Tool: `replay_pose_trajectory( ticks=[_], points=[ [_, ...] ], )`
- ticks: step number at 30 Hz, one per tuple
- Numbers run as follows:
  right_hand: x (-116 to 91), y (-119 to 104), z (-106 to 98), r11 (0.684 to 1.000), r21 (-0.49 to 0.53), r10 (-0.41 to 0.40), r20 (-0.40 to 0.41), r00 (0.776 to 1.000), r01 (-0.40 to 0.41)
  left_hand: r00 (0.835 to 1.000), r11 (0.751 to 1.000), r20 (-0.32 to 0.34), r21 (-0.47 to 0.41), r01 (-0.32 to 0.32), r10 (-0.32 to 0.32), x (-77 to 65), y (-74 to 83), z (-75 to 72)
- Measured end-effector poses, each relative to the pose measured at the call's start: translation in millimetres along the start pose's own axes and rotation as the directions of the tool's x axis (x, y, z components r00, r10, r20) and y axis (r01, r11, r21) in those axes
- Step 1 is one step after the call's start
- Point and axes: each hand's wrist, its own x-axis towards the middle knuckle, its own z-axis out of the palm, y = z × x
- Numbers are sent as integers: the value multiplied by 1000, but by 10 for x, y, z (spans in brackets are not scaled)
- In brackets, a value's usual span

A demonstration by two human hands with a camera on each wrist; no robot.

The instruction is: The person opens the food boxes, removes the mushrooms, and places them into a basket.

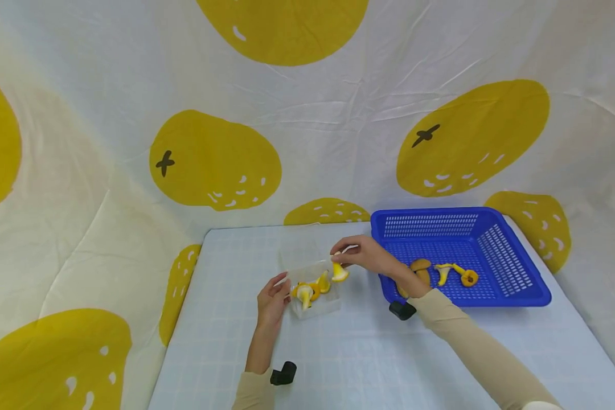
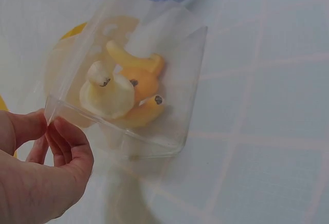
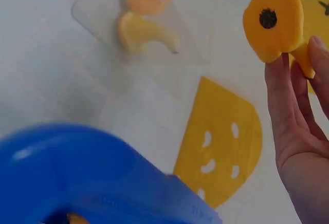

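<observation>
My left hand (image 1: 273, 302) pinches the left rim of a clear plastic box (image 1: 322, 311) between thumb and fingers; the left wrist view shows this grip at the box's corner. Several yellow chanterelle mushrooms (image 1: 304, 295) lie inside, some with pale undersides and dark spots. My right hand (image 1: 365, 254) holds another yellow chanterelle mushroom (image 1: 340, 274) by its stem, just above the right edge of the box. In the right wrist view this mushroom (image 3: 281, 36) shows its orange cap with a dark centre, facing the camera.
A blue slotted basket (image 1: 542, 297) stands on the right of the table, beneath my right forearm. It holds yellow mushrooms (image 1: 443, 273) and brown mushrooms (image 1: 421, 265). Behind the box lies its clear lid (image 1: 298, 249). A fruit-patterned curtain (image 1: 333, 142) hangs at the table's back.
</observation>
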Motion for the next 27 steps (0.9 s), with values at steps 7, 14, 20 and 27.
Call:
replay_pose_trajectory(
  ticks=[7, 14, 20, 27],
  points=[
    [-64, -22, -312, 1000, -13, 0, -78, 997, -1, 1000, 1000, -10, 10, -3, 3, 2, 3, -3],
    [-147, 17, -542, 998, -53, 31, -137, 990, -39, 1000, 1000, 4, -16, -7, 7, 4, -7, -5],
    [-214, 84, -722, 994, -67, 69, -186, 980, -82, 1000, 1000, -9, -13, 3, -3, 11, -6, -3],
    [-294, 154, -947, 987, -93, 107, -223, 969, -130, 1000, 1000, -20, 23, 15, -14, 6, 6, 8]
  ],
)
